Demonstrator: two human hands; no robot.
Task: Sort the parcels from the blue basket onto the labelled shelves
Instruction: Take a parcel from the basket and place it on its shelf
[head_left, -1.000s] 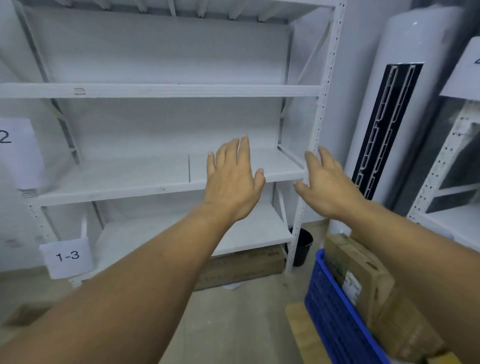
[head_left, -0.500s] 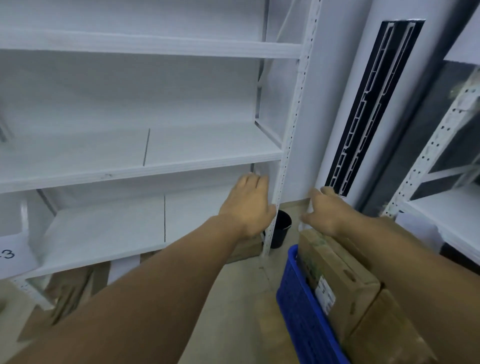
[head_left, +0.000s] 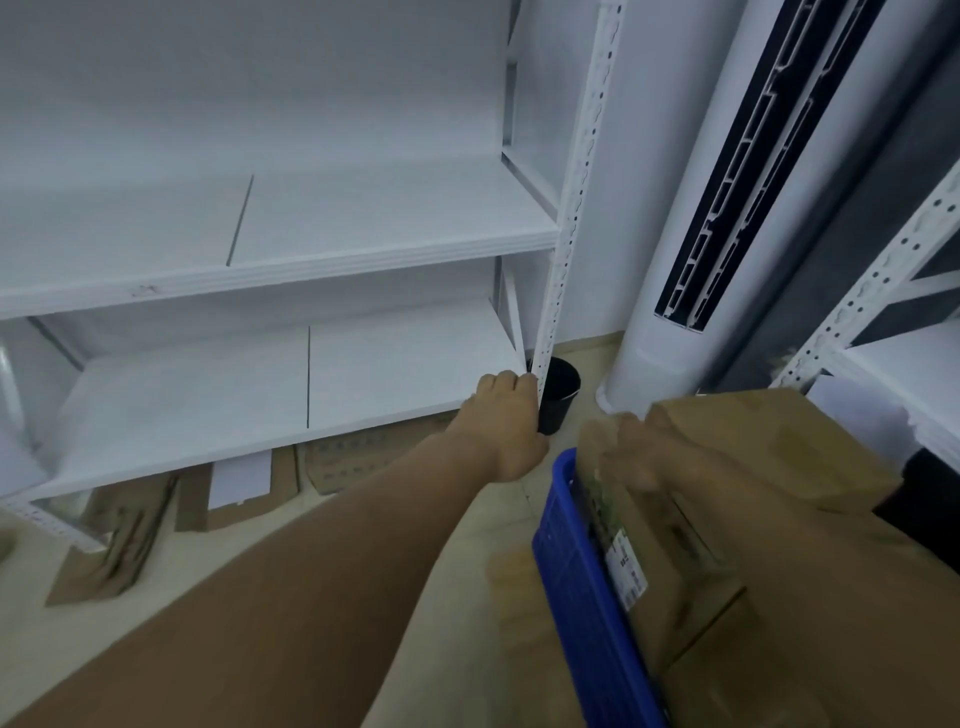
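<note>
Here, in the head view, the left hand (head_left: 501, 426) reaches out low in front of the white shelves (head_left: 363, 223), close by the perforated upright (head_left: 558, 291). Its fingers are loosely bent and hold nothing. The right hand (head_left: 631, 454) is smeared by motion. It lies over the top edge of the tall parcel (head_left: 654, 525), but I cannot tell whether its fingers are curled round the cardboard or only resting on it. The parcels are all in the blue basket (head_left: 582, 577) at lower right. The tall one stands against the near wall, a second box (head_left: 769, 447) lies across behind it, and more cardboard is packed below. Both shelf boards in sight carry nothing. As I judge it, the main risk is a one-handed lift of a tightly wedged box. It could drag on the basket wall, tip the basket, or slip from a poor hold and fall towards the black bin (head_left: 560, 395) or the flattened cardboard (head_left: 124, 540) on the floor. The left hand could also knock against the upright. As for writing, the tall parcel has a white label (head_left: 627, 574) with dark print, too small to read, and no shelf number can be read here.
</note>
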